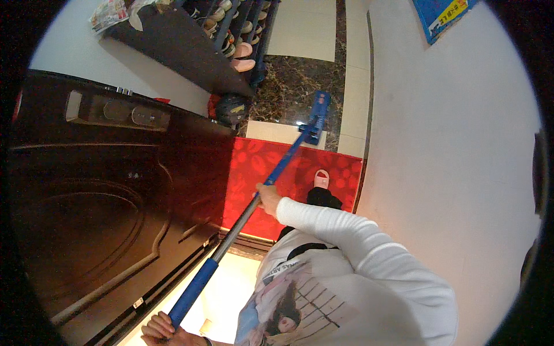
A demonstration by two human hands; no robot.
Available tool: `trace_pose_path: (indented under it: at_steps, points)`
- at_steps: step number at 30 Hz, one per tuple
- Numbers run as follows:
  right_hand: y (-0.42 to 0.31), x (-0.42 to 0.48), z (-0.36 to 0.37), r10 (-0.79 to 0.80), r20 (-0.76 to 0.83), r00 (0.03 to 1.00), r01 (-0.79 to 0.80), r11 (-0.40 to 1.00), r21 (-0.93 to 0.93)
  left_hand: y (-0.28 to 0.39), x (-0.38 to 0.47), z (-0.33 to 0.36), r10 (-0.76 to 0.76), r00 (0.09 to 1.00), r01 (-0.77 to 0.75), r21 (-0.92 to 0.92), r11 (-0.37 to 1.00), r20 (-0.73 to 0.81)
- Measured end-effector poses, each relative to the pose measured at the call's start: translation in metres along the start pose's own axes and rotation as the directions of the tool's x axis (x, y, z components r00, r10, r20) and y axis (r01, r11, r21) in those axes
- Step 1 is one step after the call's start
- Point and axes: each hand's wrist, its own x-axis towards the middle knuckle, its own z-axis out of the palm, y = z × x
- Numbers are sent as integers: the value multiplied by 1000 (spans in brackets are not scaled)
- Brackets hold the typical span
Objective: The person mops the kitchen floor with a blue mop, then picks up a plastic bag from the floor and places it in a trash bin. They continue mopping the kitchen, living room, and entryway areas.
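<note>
My right hand (pixel 269 200) is wrapped around the middle of a flat mop's pole (pixel 235 229), where blue tubing meets bare metal. At the bottom left, my left hand (pixel 161 328) grips the top end of the blue handle sleeve (pixel 193 290). The pole slants away from me to the upper right. Its blue flat mop head (pixel 319 114) is over the dark marble tile and the pale strip beside the red mat (pixel 268 164). Whether the head presses on the floor I cannot tell. One foot in a pink slipper (pixel 321 178) stands on the mat.
A dark panelled door (pixel 86 190) fills the left side. Beyond it are a shoe rack (pixel 242 26) with several shoes, a dark cabinet side (pixel 173 47) and a black helmet-like round object (pixel 230 109). A white wall (pixel 446 142) runs along the right.
</note>
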Motion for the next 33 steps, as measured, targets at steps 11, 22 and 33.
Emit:
trace_pose_path:
  at_steps: [11, 22, 33]
  points:
    - [-3, -4, 80, 157, 386, 909, -154, 987, -39, 22, -5, 19, 147, 987, -153, -107, 982, -58]
    - [-42, -15, -95, 14, 156, 988, -56, 963, 264, -22, -15, 9, -66, 986, 70, -19, 997, 154]
    - [-93, 3, -105, -135, 57, 989, 104, 921, 376, -47, 10, 81, 170, 870, -24, -305, 952, 463]
